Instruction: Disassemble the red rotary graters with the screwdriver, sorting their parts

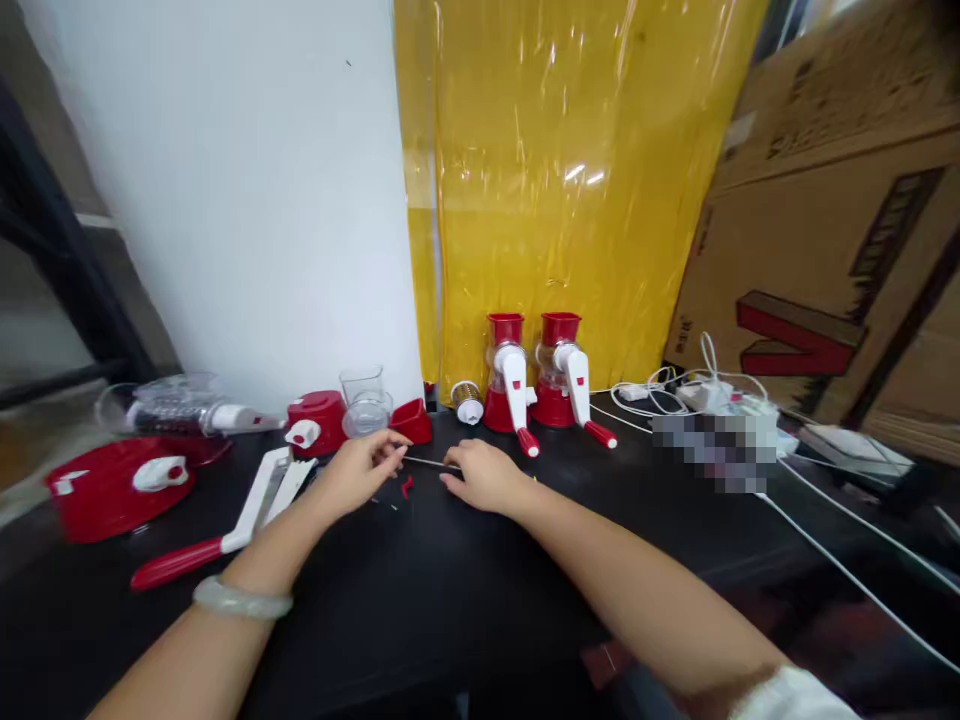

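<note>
A thin metal rod [426, 461] spans the gap between my two hands, just above the black table. My left hand [366, 468] pinches its left end between thumb and fingers. The curled fingers of my right hand [486, 474] close around its other end, hiding that tip. Below the rod, near my left fingertips, lie a small red part [406, 487] and a few tiny pieces too small to name. Just behind my hands are a red hopper-like part [412, 421], a clear plastic housing [365, 402] and a metal drum [466, 402] with a white end.
Two red-and-white rotary graters [507, 370] with cranks stand at the back. To the left are a red base [124, 485], a white crank with a red handle [180, 562] and another red base [319, 420]. White cables [675, 395] and a large cardboard box [825, 240] occupy the right.
</note>
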Demonstrator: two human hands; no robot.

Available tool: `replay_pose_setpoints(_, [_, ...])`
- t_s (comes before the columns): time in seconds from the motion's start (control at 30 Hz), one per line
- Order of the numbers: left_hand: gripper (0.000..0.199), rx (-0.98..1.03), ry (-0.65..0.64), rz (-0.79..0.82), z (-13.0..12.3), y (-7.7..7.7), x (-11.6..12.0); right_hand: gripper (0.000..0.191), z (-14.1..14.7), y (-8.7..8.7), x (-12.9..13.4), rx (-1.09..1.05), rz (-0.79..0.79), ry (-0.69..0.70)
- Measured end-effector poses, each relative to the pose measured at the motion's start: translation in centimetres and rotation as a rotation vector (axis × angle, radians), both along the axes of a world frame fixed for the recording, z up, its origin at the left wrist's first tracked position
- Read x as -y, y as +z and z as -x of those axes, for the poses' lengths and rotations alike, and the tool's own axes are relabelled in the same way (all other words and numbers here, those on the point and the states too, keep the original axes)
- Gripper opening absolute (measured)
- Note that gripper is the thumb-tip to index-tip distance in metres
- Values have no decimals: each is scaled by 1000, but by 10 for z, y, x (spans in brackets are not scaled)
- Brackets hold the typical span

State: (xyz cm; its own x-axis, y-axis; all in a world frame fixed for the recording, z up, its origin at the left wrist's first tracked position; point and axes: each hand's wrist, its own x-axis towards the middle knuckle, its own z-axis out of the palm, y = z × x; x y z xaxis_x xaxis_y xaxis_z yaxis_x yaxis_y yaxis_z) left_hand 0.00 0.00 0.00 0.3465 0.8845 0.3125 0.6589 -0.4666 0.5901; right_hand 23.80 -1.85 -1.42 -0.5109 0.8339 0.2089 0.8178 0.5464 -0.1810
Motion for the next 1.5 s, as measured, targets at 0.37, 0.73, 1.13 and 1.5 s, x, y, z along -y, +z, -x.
replay_pose_setpoints(0.37, [38,9,-14,5,-1,-3,0,27,-3,-10,-11,16,0,-39])
replay_pose_setpoints(0.73, [36,26,-23,7,0,-6,4,24,-4,-15,-12,-41,-24,-48])
replay_pose_setpoints(1.13, [35,3,-19,-47,-1,1,7,55,-15,99,-56,-620,-495,-418])
replay_pose_setpoints(1.5, [33,-28,-19,-49,0,1,8,51,-39,124,-154,-934,-271,-769])
